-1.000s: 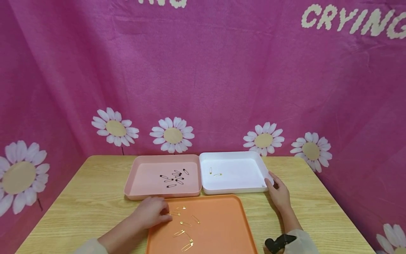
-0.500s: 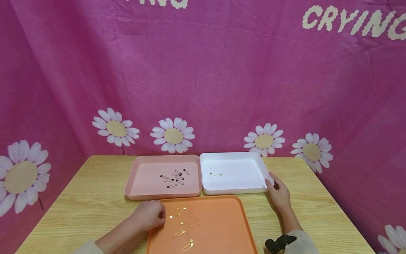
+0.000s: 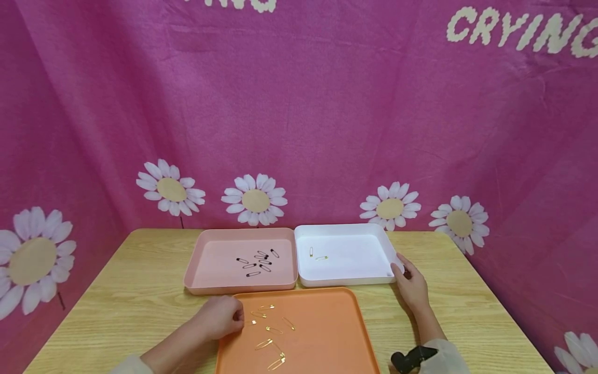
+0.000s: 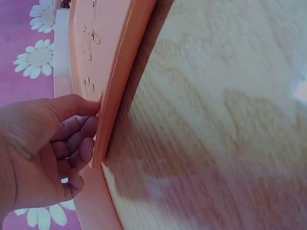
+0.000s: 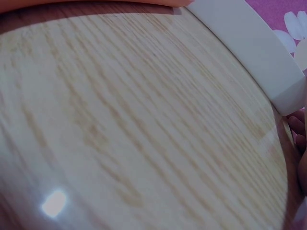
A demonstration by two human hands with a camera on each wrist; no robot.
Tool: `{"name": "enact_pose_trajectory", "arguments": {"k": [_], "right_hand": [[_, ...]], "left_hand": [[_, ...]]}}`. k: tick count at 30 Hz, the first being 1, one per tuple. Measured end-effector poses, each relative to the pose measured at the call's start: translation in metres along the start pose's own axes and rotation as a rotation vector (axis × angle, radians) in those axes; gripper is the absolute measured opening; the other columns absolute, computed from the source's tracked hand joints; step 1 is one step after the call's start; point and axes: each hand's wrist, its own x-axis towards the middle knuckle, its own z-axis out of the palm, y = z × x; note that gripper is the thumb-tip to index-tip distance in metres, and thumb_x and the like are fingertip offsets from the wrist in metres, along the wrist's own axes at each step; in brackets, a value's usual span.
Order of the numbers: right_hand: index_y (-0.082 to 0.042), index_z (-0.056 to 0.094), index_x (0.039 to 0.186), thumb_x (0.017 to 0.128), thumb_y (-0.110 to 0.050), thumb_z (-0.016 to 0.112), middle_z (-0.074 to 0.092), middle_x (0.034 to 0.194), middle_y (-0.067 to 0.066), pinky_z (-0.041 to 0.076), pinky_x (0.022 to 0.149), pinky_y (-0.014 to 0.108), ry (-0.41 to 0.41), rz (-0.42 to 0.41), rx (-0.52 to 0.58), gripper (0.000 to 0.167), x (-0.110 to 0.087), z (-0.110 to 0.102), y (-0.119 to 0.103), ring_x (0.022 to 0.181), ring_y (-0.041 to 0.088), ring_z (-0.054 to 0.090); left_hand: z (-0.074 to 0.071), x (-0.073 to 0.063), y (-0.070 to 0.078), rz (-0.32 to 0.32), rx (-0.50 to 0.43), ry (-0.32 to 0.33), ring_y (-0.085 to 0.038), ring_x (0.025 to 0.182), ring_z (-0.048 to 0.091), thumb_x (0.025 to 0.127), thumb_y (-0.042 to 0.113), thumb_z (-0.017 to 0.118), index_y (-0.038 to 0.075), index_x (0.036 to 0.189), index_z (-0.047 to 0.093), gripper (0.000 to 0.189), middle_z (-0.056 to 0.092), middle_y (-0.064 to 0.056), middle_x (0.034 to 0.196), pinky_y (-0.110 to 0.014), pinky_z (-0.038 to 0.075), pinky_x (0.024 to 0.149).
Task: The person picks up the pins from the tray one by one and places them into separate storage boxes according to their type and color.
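My left hand (image 3: 218, 317) is over the left edge of the orange tray (image 3: 322, 332), thumb and forefinger pinched at a gold safety pin (image 3: 253, 322) whose head sticks out to the right. In the left wrist view those fingertips lie just past the tray's rim, the other fingers curled, and the pin's held end is hidden. Several more gold safety pins (image 3: 263, 343) lie on the tray. My right hand (image 3: 412, 285) grips the front right corner of the white tray (image 3: 355, 254), thumb at the rim. Two gold safety pins (image 3: 321, 257) lie in that tray.
A pink tray (image 3: 210, 259) with several black safety pins (image 3: 253, 274) stands left of the white one, side by side with it. All three trays rest on a wooden table (image 3: 117, 280). Behind hangs a magenta cloth (image 3: 299, 114) with daisies.
My left hand has drawn back a little to the left from over the orange tray, its fingers closing at the gold safety pin, which has turned slightly. The right hand stays at the white tray.
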Motion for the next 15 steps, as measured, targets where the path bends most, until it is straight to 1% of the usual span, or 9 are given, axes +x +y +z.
{"name": "enact_pose_trajectory", "arguments": {"k": [3,5,10,13,15], "right_hand": [[-0.014,0.042,0.141,0.093,-0.046,0.051,0.037,0.147,0.017,0.027,0.111,0.045,0.004,-0.003,-0.002,0.058,0.0004,0.0005,0.0006,0.136,0.031,0.033],[-0.014,0.042,0.141,0.093,-0.046,0.051,0.037,0.147,0.017,0.027,0.111,0.045,0.005,-0.004,-0.006,0.058,0.0009,0.0004,0.0009,0.136,0.031,0.033],[-0.014,0.041,0.142,0.093,-0.047,0.049,0.036,0.147,0.018,0.026,0.111,0.046,-0.001,-0.001,-0.019,0.059,0.0009,-0.0005,0.0004,0.136,0.032,0.032],[-0.014,0.04,0.142,0.093,-0.046,0.049,0.035,0.148,0.018,0.026,0.111,0.047,-0.008,-0.001,-0.014,0.059,-0.0001,-0.0009,-0.0005,0.137,0.032,0.031],[-0.014,0.04,0.142,0.093,-0.046,0.049,0.035,0.148,0.018,0.026,0.111,0.047,-0.01,-0.001,-0.013,0.059,-0.0007,-0.0013,-0.0009,0.137,0.032,0.031]], "left_hand": [[-0.0008,-0.0005,0.0004,-0.002,-0.024,-0.026,-0.001,0.056,0.038,0.066,0.013,0.067,0.02,0.058,0.055,0.015,0.046,0.014,0.057,-0.024,0.033,0.058],[-0.0007,-0.0006,0.0007,-0.004,-0.039,-0.043,-0.001,0.056,0.038,0.066,0.014,0.066,0.02,0.06,0.054,0.015,0.045,0.014,0.057,-0.027,0.033,0.062],[0.0038,0.0003,-0.0003,-0.012,-0.069,-0.067,-0.001,0.059,0.039,0.066,0.016,0.066,0.02,0.06,0.052,0.015,0.044,0.014,0.058,-0.033,0.03,0.068],[0.0049,0.0015,-0.0018,-0.005,-0.087,-0.072,-0.001,0.059,0.039,0.066,0.017,0.066,0.02,0.061,0.052,0.015,0.044,0.014,0.058,-0.031,0.028,0.067],[0.0021,0.004,-0.0022,0.004,-0.096,-0.077,-0.001,0.06,0.039,0.067,0.017,0.065,0.02,0.061,0.052,0.014,0.044,0.014,0.059,-0.03,0.028,0.067]]}}
